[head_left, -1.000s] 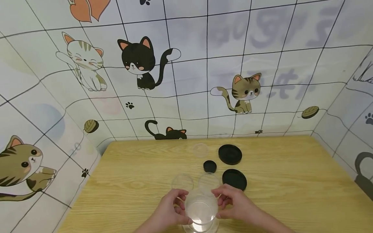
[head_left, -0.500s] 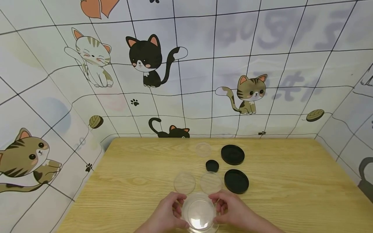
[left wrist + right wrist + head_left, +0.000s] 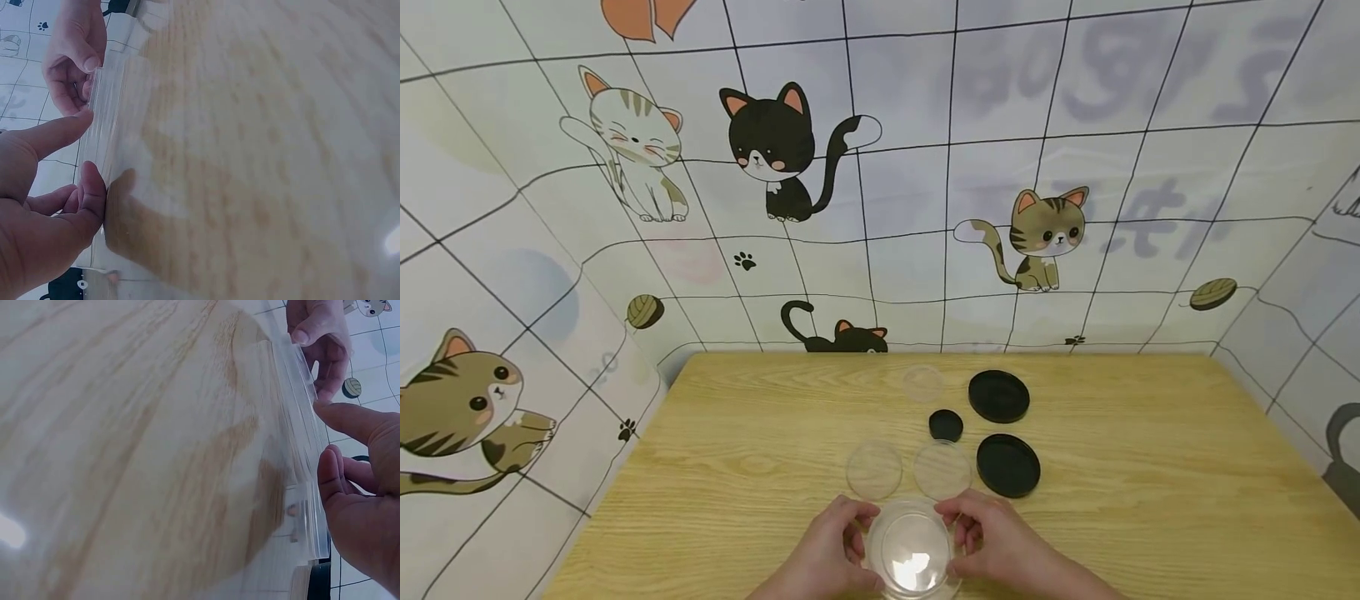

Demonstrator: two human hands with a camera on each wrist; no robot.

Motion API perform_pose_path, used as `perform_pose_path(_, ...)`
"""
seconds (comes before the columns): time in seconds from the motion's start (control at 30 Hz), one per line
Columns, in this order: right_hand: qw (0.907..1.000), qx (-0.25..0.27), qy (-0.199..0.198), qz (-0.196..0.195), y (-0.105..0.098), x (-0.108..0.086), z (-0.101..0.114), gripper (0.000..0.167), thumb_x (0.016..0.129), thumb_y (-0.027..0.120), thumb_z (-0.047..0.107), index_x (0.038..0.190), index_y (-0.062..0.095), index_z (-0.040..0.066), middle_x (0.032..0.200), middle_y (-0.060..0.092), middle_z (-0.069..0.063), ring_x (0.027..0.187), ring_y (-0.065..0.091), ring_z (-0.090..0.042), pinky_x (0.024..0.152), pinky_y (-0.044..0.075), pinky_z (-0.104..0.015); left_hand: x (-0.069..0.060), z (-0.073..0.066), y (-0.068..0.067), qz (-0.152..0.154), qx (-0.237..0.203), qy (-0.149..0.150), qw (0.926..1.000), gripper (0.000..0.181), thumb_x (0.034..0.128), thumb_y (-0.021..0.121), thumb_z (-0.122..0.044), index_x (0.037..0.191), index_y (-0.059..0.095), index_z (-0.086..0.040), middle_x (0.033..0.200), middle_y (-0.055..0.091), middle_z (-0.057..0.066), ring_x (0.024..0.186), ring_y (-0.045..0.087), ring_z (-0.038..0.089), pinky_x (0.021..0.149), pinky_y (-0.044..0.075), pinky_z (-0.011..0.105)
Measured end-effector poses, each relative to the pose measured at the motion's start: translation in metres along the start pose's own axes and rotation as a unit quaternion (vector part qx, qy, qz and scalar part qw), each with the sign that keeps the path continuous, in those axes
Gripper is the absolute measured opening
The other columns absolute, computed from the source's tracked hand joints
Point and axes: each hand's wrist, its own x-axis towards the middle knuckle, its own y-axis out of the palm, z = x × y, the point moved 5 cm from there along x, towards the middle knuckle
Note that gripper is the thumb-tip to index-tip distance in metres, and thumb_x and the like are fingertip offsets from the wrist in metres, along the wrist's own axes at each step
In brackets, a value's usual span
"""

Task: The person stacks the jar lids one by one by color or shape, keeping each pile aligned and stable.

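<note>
In the head view a clear round dish [image 3: 916,546] with a ringed surface lies level near the table's front. My left hand [image 3: 833,546] grips its left rim with thumb and fingers, and my right hand [image 3: 996,533] grips its right rim. Beneath it, a second clear round piece [image 3: 953,590] shows only along its lower edge. From the left wrist, the thin clear walls [image 3: 103,119] appear stacked at my fingertips. The right wrist view has the same clear rims [image 3: 300,419] edge-on, touched by my fingers.
Just beyond my hands lie two clear discs [image 3: 874,471] [image 3: 942,471], with a fainter small clear disc [image 3: 922,383] at the back. Two large black round lids [image 3: 998,396] [image 3: 1008,465] and a small black cap [image 3: 946,426] are on the right. A cat-print wall covering [image 3: 910,192] closes off the back.
One second ago the clear dish was tilted and raised over the lower clear piece. It has come down level onto or just over it, still between both hands. The head view shifted slightly.
</note>
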Motion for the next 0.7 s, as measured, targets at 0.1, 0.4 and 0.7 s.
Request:
perform_pose_path(0.1, 1.0000, -0.008, -0.004, 0.001, 0.0002, -0.0002, -0.0001, 0.056, 0.070, 0.091, -0.001, 0.121, 0.067, -0.005, 0.100, 0.058, 0.002, 0.075, 0.055, -0.002, 0.062, 0.053, -0.022, 0.0004, 0.0000, 0.0001, 0.000, 0.000, 0.001, 1.0000, 0.068, 0.0642, 0.091, 0.007, 0.125, 0.059, 0.006, 0.102, 0.051, 0.004, 0.076, 0.054, 0.006, 0.065, 0.052, 0.020)
perform_pose_path(0.4, 0.9981, -0.035, -0.050, 0.008, 0.0005, -0.0020, -0.0004, 0.053, 0.074, 0.090, 0.004, 0.120, 0.066, -0.003, 0.099, 0.057, 0.005, 0.076, 0.054, 0.000, 0.061, 0.053, -0.022, 0.0003, 0.0037, 0.0011, 0.002, -0.018, -0.013, 0.9998, 0.069, 0.0642, 0.090, 0.008, 0.126, 0.060, 0.004, 0.102, 0.052, 0.004, 0.074, 0.055, 0.008, 0.064, 0.051, 0.020)
perform_pose_path(0.7, 0.9994, 0.006, -0.035, 0.002, -0.0015, -0.0033, -0.0017, 0.054, 0.076, 0.088, 0.003, 0.124, 0.065, -0.004, 0.104, 0.058, -0.002, 0.077, 0.056, -0.003, 0.064, 0.054, -0.023, 0.0011, 0.0009, -0.0036, -0.013, -0.006, 0.003, 0.9999, 0.069, 0.0664, 0.091, 0.005, 0.128, 0.060, 0.005, 0.105, 0.053, 0.005, 0.076, 0.054, 0.007, 0.065, 0.052, 0.020)
